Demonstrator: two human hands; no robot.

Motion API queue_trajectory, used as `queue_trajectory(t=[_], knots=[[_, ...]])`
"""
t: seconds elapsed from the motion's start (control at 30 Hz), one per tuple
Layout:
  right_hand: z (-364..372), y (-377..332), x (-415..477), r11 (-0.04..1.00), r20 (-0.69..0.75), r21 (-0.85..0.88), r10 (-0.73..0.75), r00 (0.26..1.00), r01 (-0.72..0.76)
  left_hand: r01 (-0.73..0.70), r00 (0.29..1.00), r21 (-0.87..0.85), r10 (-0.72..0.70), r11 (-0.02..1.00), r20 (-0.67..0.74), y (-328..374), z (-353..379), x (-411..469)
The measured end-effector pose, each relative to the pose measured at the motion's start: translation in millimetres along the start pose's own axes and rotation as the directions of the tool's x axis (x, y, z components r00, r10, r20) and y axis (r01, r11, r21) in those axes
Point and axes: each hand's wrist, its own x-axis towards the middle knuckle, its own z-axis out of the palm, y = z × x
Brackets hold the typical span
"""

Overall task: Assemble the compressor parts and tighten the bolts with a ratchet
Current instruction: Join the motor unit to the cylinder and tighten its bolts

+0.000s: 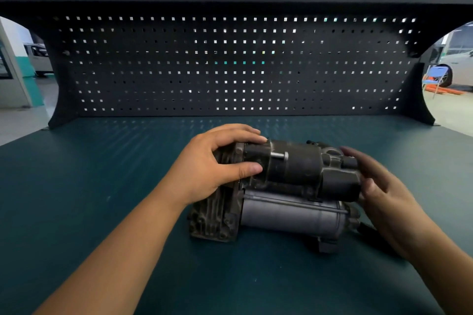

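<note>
compressor (pixel 279 186) lies mid tabletop (pixel 102 174) | left hand (pixel 217 163) clamps its ribbed end plate (pixel 217 212) | right hand (pixel 381 192) spread, blurry, at its other end | tip: push parts flush, line up bolt (pixel 279 155) | no ratchet seen

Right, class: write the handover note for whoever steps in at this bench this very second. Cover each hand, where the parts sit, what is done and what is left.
Left hand: gripping the compressor at its ribbed end cover, thumb and fingers around the top corner.
Right hand: open and blurred at the motor end; contact cannot be confirmed.
Parts: compressor lies on its side on the green bench top, silver cylinder nearest you. One bolt stands proud on top, not driven home.
Done: the main parts look mated.
Left: find a ratchet, none is in view, and tighten the bolts.
</note>
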Motion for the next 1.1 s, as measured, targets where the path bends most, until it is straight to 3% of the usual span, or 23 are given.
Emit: queue_trajectory(t=[0.1, 0.17, 0.23, 0.27, 0.33, 0.53, 0.7, 0.9, 1.1], knots=[[7, -19, 3, 0.898, -0.210, -0.372, -0.328, 0.921, 0.235, 0.000, 1.000, -0.007, 0.000, 1.000, -0.006, 0, 0, 0], [26, -37, 7, 0.705, -0.059, -0.604, -0.504, 0.862, 0.372, 0.005, 1.000, -0.014, -0.005, 1.000, -0.004, 0, 0, 0], [49, -49, 10, 0.496, 0.169, -0.725, -0.544, 0.822, 0.477, 0.006, 1.000, -0.028, -0.007, 1.000, -0.006, 0, 0, -1], [58, -52, 11, 0.453, 0.219, -0.746, -0.526, 0.822, 0.489, 0.004, 1.000, -0.034, -0.004, 0.999, -0.007, 1, 0, -1], [69, -56, 14, 0.431, 0.241, -0.764, -0.500, 0.832, 0.480, 0.001, 1.000, -0.041, -0.001, 0.999, -0.008, 1, 0, -1], [75, -52, 20, 0.506, 0.179, -0.760, -0.441, 0.879, 0.408, 0.016, 1.000, -0.048, -0.016, 0.999, -0.004, 2, 0, -2], [77, -47, 23, 0.488, 0.167, -0.764, -0.483, 0.860, 0.423, 0.018, 1.000, -0.030, -0.018, 0.999, -0.005, 2, 0, -2], [80, -40, 23, 0.406, 0.158, -0.802, -0.563, 0.811, 0.438, 0.012, 1.000, -0.034, -0.012, 0.999, -0.006, 3, 0, -2], [75, -38, 19, 0.321, 0.196, -0.847, -0.552, 0.811, 0.423, 0.015, 1.000, -0.048, -0.015, 0.999, -0.004, 3, 0, -2]])
